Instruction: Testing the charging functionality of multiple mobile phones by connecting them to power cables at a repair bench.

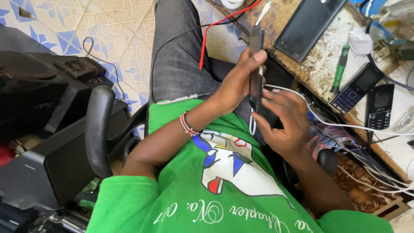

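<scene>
Both hands hold a slim dark phone (256, 64) edge-on above my lap. My left hand (236, 82), with a beaded bracelet at the wrist, grips its upper part with the thumb on the edge. My right hand (285, 126) clasps the lower end from the right. A white cable (327, 123) runs from near the phone's lower end towards the right. A red probe lead (206, 43) hangs over my grey trouser leg, and a thin grey probe (181, 99) lies on my lap.
A worn workbench (319, 64) at the right carries a black smartphone (308, 26), a green screwdriver (340, 67), two keypad phones (355, 88) (380, 105) and tangled white cables. A black chair armrest (99, 129) and dark equipment (47, 99) stand left, on a patterned tile floor (116, 30).
</scene>
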